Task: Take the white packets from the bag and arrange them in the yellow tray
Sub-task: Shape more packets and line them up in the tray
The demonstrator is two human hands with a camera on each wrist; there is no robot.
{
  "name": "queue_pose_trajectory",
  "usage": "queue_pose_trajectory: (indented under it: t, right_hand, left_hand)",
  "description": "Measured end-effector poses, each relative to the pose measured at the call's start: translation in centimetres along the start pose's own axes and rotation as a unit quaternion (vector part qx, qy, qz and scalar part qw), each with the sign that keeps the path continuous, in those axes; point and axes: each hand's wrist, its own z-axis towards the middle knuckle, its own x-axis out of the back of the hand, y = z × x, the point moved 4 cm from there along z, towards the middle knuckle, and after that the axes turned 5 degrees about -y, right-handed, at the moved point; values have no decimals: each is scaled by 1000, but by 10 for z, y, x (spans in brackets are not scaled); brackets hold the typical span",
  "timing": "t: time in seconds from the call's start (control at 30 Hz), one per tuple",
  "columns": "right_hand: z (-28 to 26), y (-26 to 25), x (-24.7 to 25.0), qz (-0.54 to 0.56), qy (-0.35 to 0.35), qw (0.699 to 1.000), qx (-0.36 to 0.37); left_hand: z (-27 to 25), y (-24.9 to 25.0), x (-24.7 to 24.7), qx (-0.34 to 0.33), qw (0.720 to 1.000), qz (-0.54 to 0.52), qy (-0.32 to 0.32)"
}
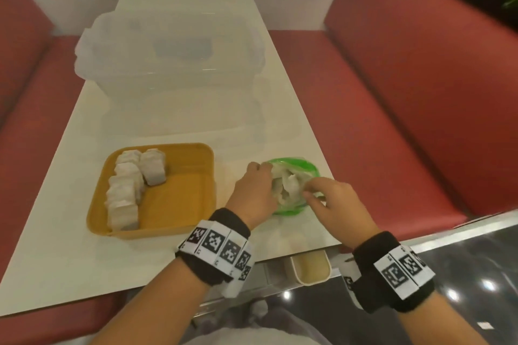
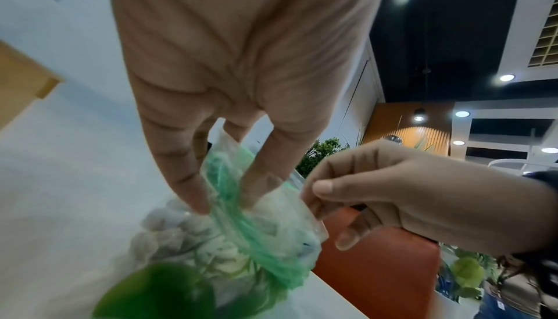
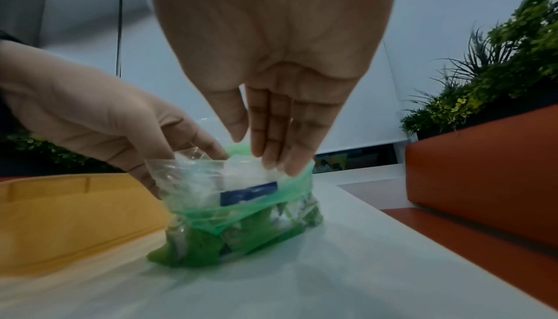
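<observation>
A green and clear plastic bag (image 1: 298,166) stands on the white table near its right edge, with white packets (image 1: 286,187) showing in its open mouth. My left hand (image 1: 266,173) holds the bag's left rim, thumb outside and fingers inside (image 2: 193,195). My right hand (image 1: 309,187) pinches the bag's near clear edge (image 2: 305,207) between thumb and forefinger. In the right wrist view its fingertips (image 3: 271,157) touch a white packet (image 3: 241,171) at the top of the bag (image 3: 241,212). The yellow tray (image 1: 179,152) lies left of the bag. Several white packets (image 1: 126,190) line its left side.
A clear lidded plastic box (image 1: 168,64) stands behind the tray. Red bench seats (image 1: 392,120) flank the table on both sides. A small beige container (image 1: 311,266) hangs below the table's near edge. Green plants (image 3: 498,73) stand behind the right bench.
</observation>
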Motion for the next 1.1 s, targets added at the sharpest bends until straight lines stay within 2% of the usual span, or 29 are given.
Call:
queue_pose_trajectory:
  t: [0.07, 0.2, 0.37, 0.43, 0.63, 0.7, 0.8, 0.87, 0.97, 1.03, 1.1]
  right_hand:
    - [6, 0, 3, -9, 35, 999, -29]
    - [20, -15, -6, -24, 45, 993, -104]
    - [36, -19, -20, -99, 17, 981, -164]
    - [39, -15, -14, -77, 28, 981, -174]
    - [40, -4, 13, 136, 63, 984, -98]
    - [41, -7, 27, 191, 41, 977, -81]
    - [44, -24, 50, 174, -38, 983, -31]
    - [44, -43, 64, 156, -99, 983, 8]
    - [42, -72, 78, 174, -157, 970, 66]
    - [43, -87, 82, 195, -165, 963, 88]
    - [45, -95, 82, 215, -148, 961, 91]
  left_hand:
    - [-3, 3, -2, -21, 1000, -16, -3]
    - [-9, 11, -10, -44, 998, -42, 11]
    - [-9, 12, -15, -30, 997, -54, 41]
    - [-10, 8, -14, -20, 998, -47, 44]
    - [-12, -3, -3, -15, 995, -81, 52]
    - [-17, -5, 9, -34, 987, -130, 88]
    - [-30, -5, 34, -80, 956, -251, 129]
    - [-37, -2, 52, -98, 931, -339, 96]
    - [-40, 8, 63, -112, 920, -372, -46]
    - [-42, 17, 64, -138, 915, -364, -106]
    - [-44, 22, 61, -155, 904, -380, -119]
